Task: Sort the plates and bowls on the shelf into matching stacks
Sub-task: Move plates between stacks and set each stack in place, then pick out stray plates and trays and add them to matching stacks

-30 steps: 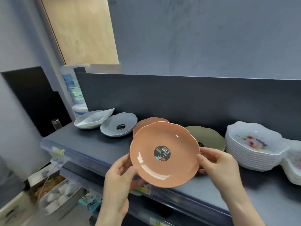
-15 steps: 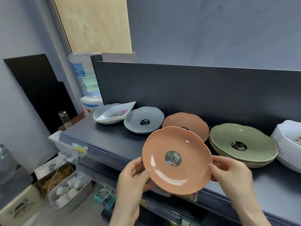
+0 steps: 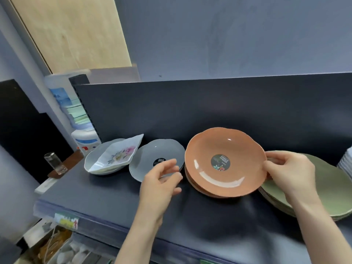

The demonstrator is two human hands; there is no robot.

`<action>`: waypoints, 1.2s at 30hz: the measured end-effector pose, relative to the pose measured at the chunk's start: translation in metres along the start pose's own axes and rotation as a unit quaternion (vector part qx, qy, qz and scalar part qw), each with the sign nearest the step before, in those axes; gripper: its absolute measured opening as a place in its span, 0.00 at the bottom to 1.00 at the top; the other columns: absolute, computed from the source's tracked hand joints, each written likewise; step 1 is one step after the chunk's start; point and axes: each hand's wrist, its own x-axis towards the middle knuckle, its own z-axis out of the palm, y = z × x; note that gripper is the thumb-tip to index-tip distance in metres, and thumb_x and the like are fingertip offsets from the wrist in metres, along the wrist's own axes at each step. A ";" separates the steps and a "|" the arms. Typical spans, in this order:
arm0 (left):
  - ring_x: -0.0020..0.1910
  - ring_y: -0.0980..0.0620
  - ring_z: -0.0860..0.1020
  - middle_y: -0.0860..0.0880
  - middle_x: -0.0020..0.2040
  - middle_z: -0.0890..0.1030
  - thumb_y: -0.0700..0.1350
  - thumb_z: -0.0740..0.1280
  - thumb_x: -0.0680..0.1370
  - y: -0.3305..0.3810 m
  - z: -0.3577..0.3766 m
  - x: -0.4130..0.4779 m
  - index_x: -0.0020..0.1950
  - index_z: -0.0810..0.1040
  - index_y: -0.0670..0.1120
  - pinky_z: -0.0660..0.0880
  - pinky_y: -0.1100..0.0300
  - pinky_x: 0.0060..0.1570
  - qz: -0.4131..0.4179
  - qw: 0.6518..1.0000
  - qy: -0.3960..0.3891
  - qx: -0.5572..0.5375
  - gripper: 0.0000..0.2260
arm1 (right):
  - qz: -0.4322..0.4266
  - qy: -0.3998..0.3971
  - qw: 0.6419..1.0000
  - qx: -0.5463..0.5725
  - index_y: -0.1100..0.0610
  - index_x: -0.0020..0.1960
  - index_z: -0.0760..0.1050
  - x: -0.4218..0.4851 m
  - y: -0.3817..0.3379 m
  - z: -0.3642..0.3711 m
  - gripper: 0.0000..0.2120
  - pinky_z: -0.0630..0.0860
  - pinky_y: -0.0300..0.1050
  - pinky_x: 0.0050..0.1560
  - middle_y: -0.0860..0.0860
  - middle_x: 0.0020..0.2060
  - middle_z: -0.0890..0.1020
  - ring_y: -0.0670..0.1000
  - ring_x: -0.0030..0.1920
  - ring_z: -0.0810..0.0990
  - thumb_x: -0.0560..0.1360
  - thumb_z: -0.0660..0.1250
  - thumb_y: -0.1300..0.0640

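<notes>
Head view: the orange plate [image 3: 207,149] lies face up on top of the orange stack [image 3: 191,181], at the middle of the shelf [image 3: 95,197]. Whether it is fully nested I cannot tell. The right hand [image 3: 291,172] is the one on it, pinching the right rim between thumb and fingers and reaching over the green stack [image 3: 323,189], which lies just to the right. The left hand [image 3: 158,185] holds nothing. Its fingers are loosely curled and apart, just left of the orange plate and in front of the grey plate [image 3: 150,153]. The plate is round, so no axis matters; what matters is that the grey plate is directly beside the free left hand, nearer to it than to the right.

The placing looks almost done, with only the right hand's release left. Further left a square floral dish [image 3: 118,157] sits tilted inside a pale bowl [image 3: 91,162], a mismatch likely to need sorting. A white stack [image 3: 345,164] shows at the far right edge.
</notes>
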 end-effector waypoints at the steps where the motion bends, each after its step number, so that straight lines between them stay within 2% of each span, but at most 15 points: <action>1: 0.49 0.52 0.83 0.51 0.51 0.83 0.37 0.68 0.74 0.001 -0.001 0.008 0.55 0.81 0.52 0.80 0.60 0.40 0.003 1.000 0.009 -0.003 0.14 | -0.010 -0.006 1.000 -0.020 0.48 0.39 0.82 0.008 -0.001 0.004 0.15 0.81 0.51 0.46 0.47 0.32 0.85 0.50 0.36 0.83 0.65 0.66 0.67; 3: 0.48 0.52 0.83 0.51 0.50 0.84 0.36 0.68 0.74 0.002 -0.005 0.022 0.54 0.82 0.51 0.80 0.58 0.40 0.007 1.000 0.025 -0.011 0.13 | -0.038 -0.026 0.995 -0.091 0.49 0.37 0.82 0.021 0.003 0.013 0.13 0.80 0.49 0.43 0.47 0.31 0.84 0.51 0.37 0.82 0.65 0.66 0.67; 5: 0.47 0.52 0.83 0.50 0.49 0.84 0.35 0.68 0.74 -0.002 -0.007 0.033 0.53 0.82 0.50 0.80 0.57 0.40 0.007 0.999 0.041 -0.020 0.12 | -0.086 -0.025 0.975 -0.202 0.55 0.34 0.80 0.031 0.014 0.025 0.08 0.78 0.50 0.38 0.52 0.30 0.83 0.59 0.38 0.80 0.65 0.65 0.65; 7: 0.47 0.52 0.84 0.50 0.49 0.84 0.35 0.68 0.74 -0.008 -0.010 0.041 0.52 0.82 0.50 0.80 0.56 0.41 0.004 0.998 0.056 -0.024 0.12 | -0.107 -0.023 0.953 -0.282 0.59 0.36 0.79 0.036 0.026 0.037 0.04 0.78 0.50 0.37 0.55 0.32 0.83 0.64 0.40 0.78 0.63 0.65 0.64; 10: 0.46 0.52 0.84 0.50 0.48 0.85 0.35 0.68 0.75 -0.015 -0.013 0.049 0.51 0.83 0.50 0.80 0.56 0.40 -0.003 0.998 0.065 -0.025 0.12 | -0.108 -0.037 0.943 -0.312 0.57 0.39 0.80 0.040 0.034 0.047 0.05 0.79 0.50 0.37 0.55 0.35 0.84 0.64 0.41 0.80 0.65 0.65 0.61; 13: 0.45 0.53 0.84 0.49 0.49 0.84 0.35 0.67 0.75 -0.018 -0.014 0.055 0.50 0.82 0.51 0.80 0.57 0.40 -0.006 0.998 0.065 -0.025 0.12 | -0.121 -0.042 0.939 -0.318 0.54 0.41 0.81 0.040 0.036 0.051 0.07 0.78 0.50 0.36 0.55 0.36 0.84 0.64 0.40 0.79 0.68 0.64 0.60; 17: 0.45 0.53 0.84 0.49 0.49 0.84 0.35 0.67 0.76 -0.020 -0.012 0.064 0.52 0.82 0.49 0.79 0.60 0.38 -0.004 0.998 0.054 -0.028 0.11 | -0.132 -0.037 0.933 -0.332 0.57 0.39 0.79 0.036 0.033 0.057 0.05 0.77 0.49 0.34 0.56 0.33 0.82 0.64 0.36 0.76 0.68 0.64 0.61; 19: 0.44 0.54 0.84 0.48 0.50 0.84 0.35 0.67 0.76 -0.020 -0.012 0.067 0.53 0.82 0.48 0.80 0.60 0.38 -0.005 0.999 0.042 -0.033 0.11 | -0.132 -0.033 0.932 -0.336 0.58 0.37 0.76 0.033 0.030 0.056 0.03 0.76 0.49 0.32 0.55 0.28 0.78 0.64 0.34 0.74 0.68 0.65 0.62; 21: 0.44 0.55 0.84 0.48 0.50 0.84 0.35 0.66 0.76 -0.019 -0.014 0.069 0.53 0.82 0.48 0.80 0.59 0.39 -0.003 0.999 0.032 -0.039 0.11 | -0.141 -0.019 0.933 -0.332 0.60 0.33 0.70 0.030 0.026 0.053 0.06 0.73 0.49 0.30 0.52 0.24 0.69 0.64 0.32 0.70 0.68 0.65 0.63; 23: 0.43 0.55 0.84 0.48 0.50 0.84 0.35 0.66 0.76 -0.018 -0.018 0.073 0.53 0.82 0.48 0.80 0.59 0.40 0.002 0.999 0.028 -0.041 0.11 | -0.159 0.005 0.931 -0.329 0.59 0.31 0.67 0.026 0.020 0.051 0.10 0.70 0.48 0.29 0.52 0.23 0.66 0.63 0.31 0.67 0.67 0.67 0.64; 25: 0.43 0.55 0.84 0.48 0.49 0.84 0.35 0.66 0.76 -0.017 -0.025 0.077 0.52 0.82 0.49 0.79 0.59 0.40 0.007 0.999 0.028 -0.040 0.11 | -0.166 0.021 0.935 -0.314 0.59 0.33 0.72 0.019 0.010 0.054 0.08 0.71 0.48 0.30 0.53 0.25 0.73 0.63 0.32 0.70 0.67 0.69 0.65; 26: 0.43 0.55 0.84 0.48 0.49 0.84 0.35 0.67 0.76 -0.017 -0.029 0.080 0.52 0.82 0.49 0.79 0.60 0.39 0.010 0.999 0.027 -0.038 0.11 | -0.165 0.025 0.940 -0.298 0.58 0.35 0.76 0.015 0.004 0.057 0.05 0.73 0.48 0.32 0.54 0.28 0.78 0.63 0.33 0.74 0.68 0.69 0.65; 28: 0.44 0.55 0.84 0.49 0.48 0.84 0.35 0.67 0.75 -0.017 -0.042 0.085 0.52 0.82 0.50 0.79 0.62 0.38 0.018 0.999 0.029 -0.029 0.12 | -0.169 0.025 0.949 -0.263 0.57 0.42 0.83 0.004 -0.010 0.068 0.07 0.76 0.49 0.37 0.55 0.36 0.85 0.62 0.38 0.81 0.67 0.70 0.66; 31: 0.46 0.53 0.83 0.51 0.47 0.85 0.35 0.67 0.75 -0.018 -0.073 0.095 0.50 0.82 0.52 0.78 0.64 0.36 0.039 0.998 0.049 -0.006 0.12 | -0.190 0.018 0.958 -0.213 0.57 0.46 0.85 -0.017 -0.031 0.096 0.11 0.78 0.51 0.43 0.54 0.42 0.87 0.60 0.44 0.85 0.66 0.73 0.68; 36: 0.46 0.53 0.83 0.51 0.47 0.84 0.34 0.67 0.75 -0.021 -0.150 0.124 0.47 0.81 0.53 0.78 0.64 0.36 0.071 0.989 0.119 0.042 0.13 | -0.221 -0.060 0.958 -0.173 0.54 0.41 0.84 -0.050 -0.055 0.159 0.07 0.79 0.50 0.40 0.50 0.36 0.86 0.57 0.40 0.84 0.68 0.73 0.64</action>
